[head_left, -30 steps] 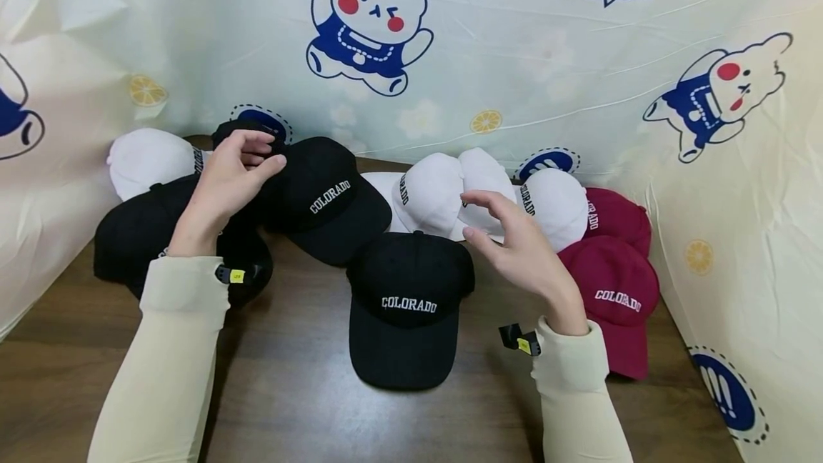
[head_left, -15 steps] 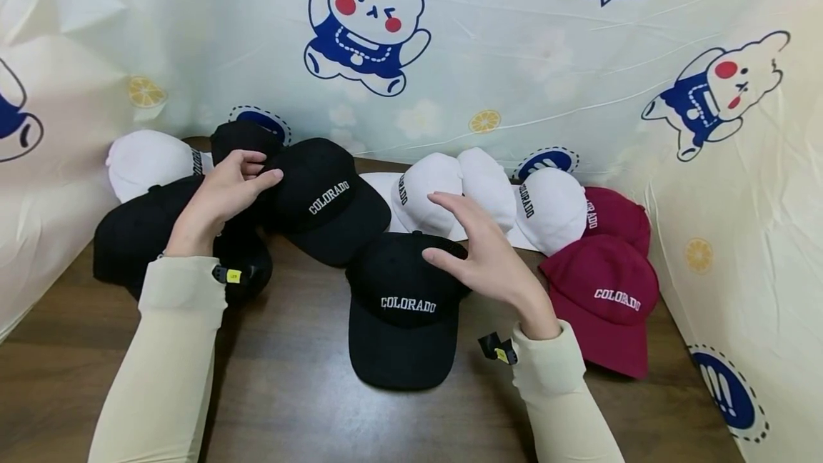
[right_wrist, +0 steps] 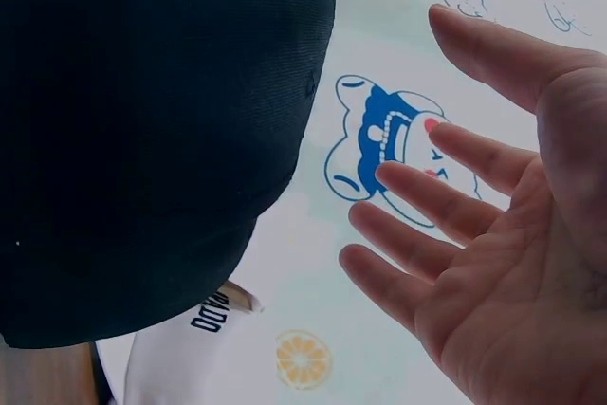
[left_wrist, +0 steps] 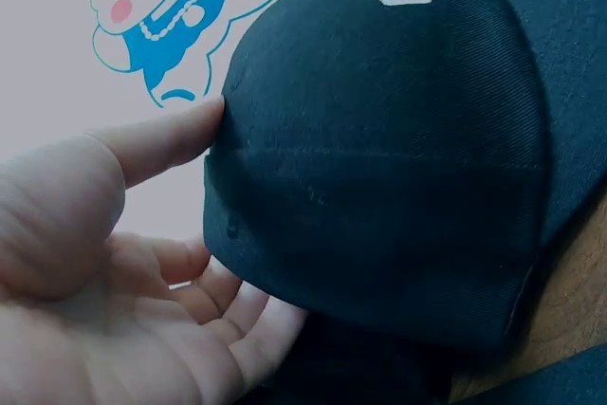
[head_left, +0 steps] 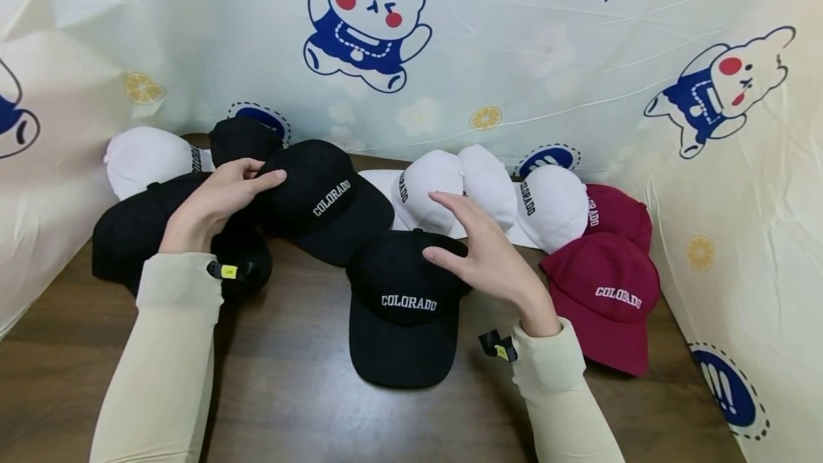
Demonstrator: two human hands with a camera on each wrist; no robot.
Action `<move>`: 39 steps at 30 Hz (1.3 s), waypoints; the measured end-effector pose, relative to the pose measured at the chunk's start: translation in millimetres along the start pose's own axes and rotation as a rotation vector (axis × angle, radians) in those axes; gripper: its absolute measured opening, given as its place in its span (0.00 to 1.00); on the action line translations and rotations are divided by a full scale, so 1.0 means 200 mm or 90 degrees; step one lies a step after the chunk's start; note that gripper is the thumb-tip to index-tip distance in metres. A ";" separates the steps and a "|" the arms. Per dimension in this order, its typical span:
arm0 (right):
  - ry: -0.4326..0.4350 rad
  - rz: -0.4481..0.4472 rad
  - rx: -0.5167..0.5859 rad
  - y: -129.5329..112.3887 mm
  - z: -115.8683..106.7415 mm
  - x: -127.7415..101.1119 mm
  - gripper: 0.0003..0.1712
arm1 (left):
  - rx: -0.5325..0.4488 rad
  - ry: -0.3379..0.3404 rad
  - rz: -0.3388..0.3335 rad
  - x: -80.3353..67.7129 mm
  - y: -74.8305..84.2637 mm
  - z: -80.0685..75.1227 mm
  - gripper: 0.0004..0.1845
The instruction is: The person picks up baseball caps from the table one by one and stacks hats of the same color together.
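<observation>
Head view, left hand point(head_left: 218, 198): your thumb and fingers pinch the rear edge of a black round-crowned fabric cap with white COLORADO lettering point(head_left: 328, 188), just to its right.
Head view, right hand point(head_left: 495, 256): you have it spread wide, thumb well apart, holding nothing; a second black fabric cap lettered COLORADO point(head_left: 403, 320) lies just left of it, brim toward you.
Head view, around them: three white fabric caps point(head_left: 489, 191) stand beyond your right hand, two maroon fabric caps point(head_left: 617, 299) to its right; more black fabric caps point(head_left: 135, 227) lie left of and below your left hand, all on a brown wooden table point(head_left: 289, 391).
Left wrist view, grip: your thumb presses the crown's edge, and your other fingers curl under its lower rim.
Right wrist view, gap: your palm and fingers are clear of the black crown beside them; a printed pale curtain point(right_wrist: 379, 282) shows between.
</observation>
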State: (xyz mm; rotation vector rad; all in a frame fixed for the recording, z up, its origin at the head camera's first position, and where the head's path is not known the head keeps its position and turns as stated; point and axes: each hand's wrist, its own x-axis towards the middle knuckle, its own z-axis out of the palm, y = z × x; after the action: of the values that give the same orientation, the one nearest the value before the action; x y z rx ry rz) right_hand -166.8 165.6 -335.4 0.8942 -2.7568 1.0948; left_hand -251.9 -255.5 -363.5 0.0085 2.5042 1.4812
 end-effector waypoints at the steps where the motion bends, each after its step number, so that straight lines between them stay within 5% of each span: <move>1: -0.002 0.003 0.002 0.00 -0.01 0.00 0.44 | -0.004 -0.003 0.003 0.00 0.00 0.00 0.40; 6: 0.007 0.017 -0.020 0.02 -0.04 0.00 0.43 | -0.032 0.002 0.030 0.01 0.01 0.00 0.27; 11: 0.022 0.029 -0.053 0.03 -0.08 -0.01 0.42 | -0.109 0.054 0.086 -0.01 0.06 0.03 0.18; 21: 0.033 0.002 -0.041 0.05 -0.10 -0.02 0.40 | -0.338 0.192 0.238 -0.12 0.20 0.03 0.07; 25: 0.040 -0.002 -0.028 0.05 -0.10 -0.02 0.39 | -0.436 0.209 0.309 -0.16 0.27 0.02 0.07; 32: 0.064 -0.021 0.042 0.03 -0.11 -0.03 0.37 | -0.486 0.150 0.417 -0.27 0.37 0.02 0.06; 39: 0.060 -0.037 0.207 0.01 -0.11 -0.02 0.35 | -0.484 0.035 0.442 -0.35 0.44 0.09 0.07</move>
State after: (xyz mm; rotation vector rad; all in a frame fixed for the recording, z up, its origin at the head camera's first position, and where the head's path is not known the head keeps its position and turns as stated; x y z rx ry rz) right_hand -167.9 183.6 -322.0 0.9173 -2.5020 1.5594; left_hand -190.2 -206.0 -280.8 0.7688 1.8719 2.6297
